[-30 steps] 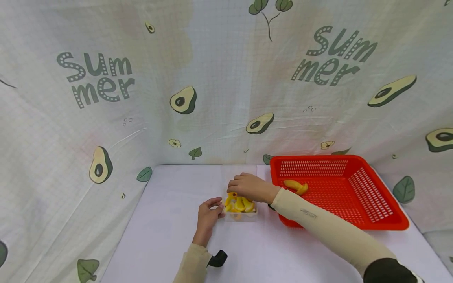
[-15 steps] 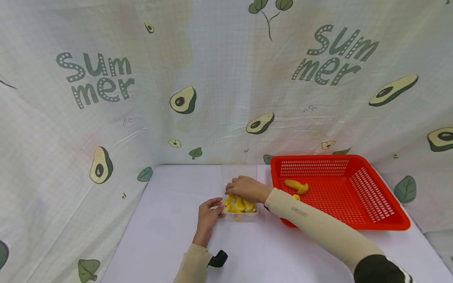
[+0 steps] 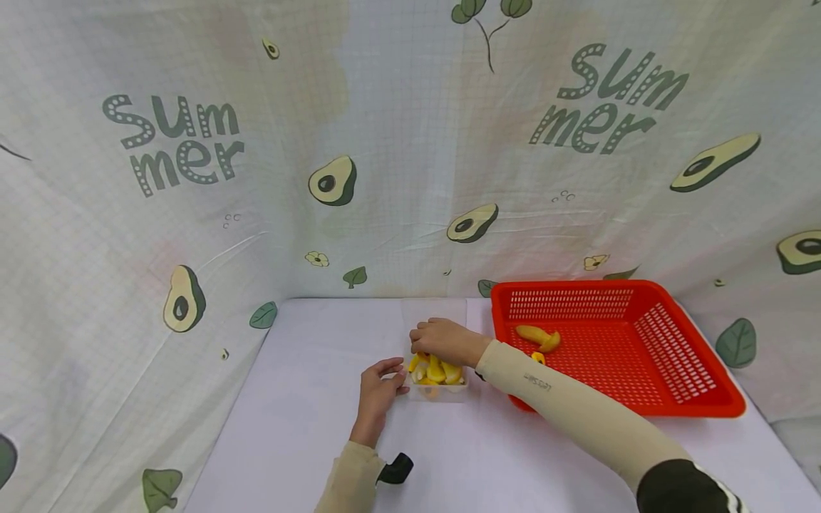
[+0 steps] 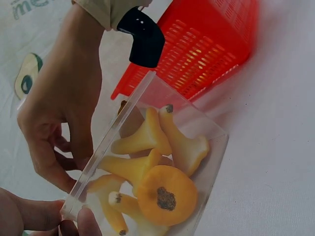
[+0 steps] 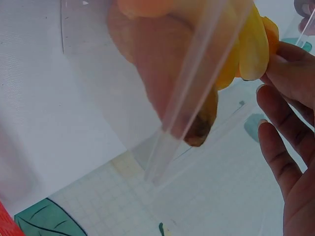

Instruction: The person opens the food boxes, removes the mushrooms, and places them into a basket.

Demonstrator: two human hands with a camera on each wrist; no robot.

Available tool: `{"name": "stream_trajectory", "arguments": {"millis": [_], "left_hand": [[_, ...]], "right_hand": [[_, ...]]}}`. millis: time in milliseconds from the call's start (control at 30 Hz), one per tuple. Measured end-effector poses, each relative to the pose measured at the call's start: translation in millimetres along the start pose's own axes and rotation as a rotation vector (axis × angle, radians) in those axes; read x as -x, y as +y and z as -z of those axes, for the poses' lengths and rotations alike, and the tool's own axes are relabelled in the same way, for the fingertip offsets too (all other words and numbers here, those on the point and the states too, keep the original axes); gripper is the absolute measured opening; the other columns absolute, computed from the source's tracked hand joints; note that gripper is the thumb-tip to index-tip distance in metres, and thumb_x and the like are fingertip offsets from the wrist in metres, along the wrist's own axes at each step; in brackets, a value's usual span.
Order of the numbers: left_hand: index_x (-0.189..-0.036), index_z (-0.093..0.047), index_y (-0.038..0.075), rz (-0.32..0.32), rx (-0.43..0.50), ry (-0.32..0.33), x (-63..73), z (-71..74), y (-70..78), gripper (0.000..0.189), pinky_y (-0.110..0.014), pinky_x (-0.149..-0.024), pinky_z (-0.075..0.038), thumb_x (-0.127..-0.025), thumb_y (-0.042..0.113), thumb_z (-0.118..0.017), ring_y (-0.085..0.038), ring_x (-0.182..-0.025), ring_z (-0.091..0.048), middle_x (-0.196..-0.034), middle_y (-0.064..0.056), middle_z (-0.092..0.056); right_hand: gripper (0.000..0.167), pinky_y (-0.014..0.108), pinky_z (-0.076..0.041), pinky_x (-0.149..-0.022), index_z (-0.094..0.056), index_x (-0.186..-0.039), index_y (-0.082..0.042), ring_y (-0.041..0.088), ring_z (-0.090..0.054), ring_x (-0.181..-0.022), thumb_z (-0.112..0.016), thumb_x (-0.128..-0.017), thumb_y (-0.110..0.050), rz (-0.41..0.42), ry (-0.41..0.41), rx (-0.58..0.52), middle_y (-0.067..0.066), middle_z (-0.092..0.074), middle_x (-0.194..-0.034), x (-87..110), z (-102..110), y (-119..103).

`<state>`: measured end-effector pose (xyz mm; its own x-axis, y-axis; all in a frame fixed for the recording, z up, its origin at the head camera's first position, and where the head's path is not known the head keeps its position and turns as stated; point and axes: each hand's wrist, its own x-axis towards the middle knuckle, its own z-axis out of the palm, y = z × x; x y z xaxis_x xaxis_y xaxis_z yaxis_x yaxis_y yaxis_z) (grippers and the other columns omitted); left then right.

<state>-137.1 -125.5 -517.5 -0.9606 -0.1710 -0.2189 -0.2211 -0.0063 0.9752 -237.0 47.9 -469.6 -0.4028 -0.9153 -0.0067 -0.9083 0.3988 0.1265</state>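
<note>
A clear plastic box (image 3: pixel 442 394) holds several yellow chanterelle-like mushrooms (image 3: pixel 436 370); their stems and caps show through its wall in the left wrist view. My left hand (image 3: pixel 377 395) is at the box's left side, thumb and finger pinching its rim (image 4: pixel 101 150). Over the far part of the box, my right hand (image 3: pixel 449 342) reaches down with bent fingers. In the right wrist view its thumb and forefinger pinch an orange-yellow mushroom (image 5: pixel 271 35) beside the others, its remaining fingers spread apart. The right hand covers part of the box in the head view.
A red perforated basket (image 3: pixel 596 356) stands right of the box, with a few yellow mushrooms (image 3: pixel 537 336) at its left side. A clear flat panel (image 3: pixel 432 308) lies behind the box. The white table (image 3: pixel 308 427) ends at a printed curtain (image 3: pixel 385 142).
My right hand has moved slightly left and lower over the box, with the mushroom it held. The shifted sleeve uncovers another yellow piece in the basket. My left hand has stayed put.
</note>
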Motion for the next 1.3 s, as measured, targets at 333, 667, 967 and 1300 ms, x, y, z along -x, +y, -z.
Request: {"name": "stream_trajectory", "arguments": {"millis": [333, 667, 967, 1300], "left_hand": [[-0.128, -0.065, -0.015, 0.009, 0.0, -0.004, 1.1, -1.7, -0.2, 0.032, -0.021, -0.064, -0.063, -0.097, -0.006, -0.068, -0.015, -0.073, -0.062, -0.107, -0.015, -0.063], [-0.127, -0.066, -0.014, -0.003, -0.006, 0.005, 2.2, -1.2, 1.7, 0.031, -0.022, -0.064, -0.063, -0.097, -0.006, -0.067, -0.013, -0.07, -0.061, -0.109, -0.018, -0.064], [-0.129, -0.064, -0.016, -0.012, 0.0, 0.007, -0.3, -0.3, -2.0, 0.033, -0.023, -0.064, -0.063, -0.097, -0.007, -0.068, -0.012, -0.071, -0.061, -0.111, -0.021, -0.064], [-0.128, -0.064, -0.017, -0.009, 0.002, 0.02, -1.1, -1.0, -3.6, 0.033, -0.022, -0.063, -0.063, -0.096, -0.009, -0.066, -0.012, -0.07, -0.06, -0.108, -0.018, -0.064]], "right_hand": [[0.02, 0.02, -0.056, -0.087, -0.082, -0.107, -0.02, 0.013, -0.06, -0.092, -0.086, -0.089, -0.026, 0.031, 0.009, 0.105, -0.005, -0.071, -0.1, -1.0, 0, -3], [0.03, 0.024, -0.055, -0.092, -0.079, -0.111, -0.02, 0.015, -0.06, -0.1, -0.091, -0.084, -0.024, 0.005, -0.006, 0.136, -0.004, -0.07, -0.107, 11.7, 22, -2], [0.025, 0.026, -0.056, -0.092, -0.077, -0.106, -0.019, 0.016, -0.061, -0.103, -0.09, -0.085, -0.016, -0.025, 0.131, 0.053, -0.003, -0.069, -0.108, 36.1, 44, 8], [0.026, 0.031, -0.058, -0.087, -0.076, -0.1, -0.016, 0.018, -0.064, -0.101, -0.09, -0.081, -0.007, -0.047, 0.391, 0.071, -0.003, -0.071, -0.104, 79.0, 55, 23]]}}
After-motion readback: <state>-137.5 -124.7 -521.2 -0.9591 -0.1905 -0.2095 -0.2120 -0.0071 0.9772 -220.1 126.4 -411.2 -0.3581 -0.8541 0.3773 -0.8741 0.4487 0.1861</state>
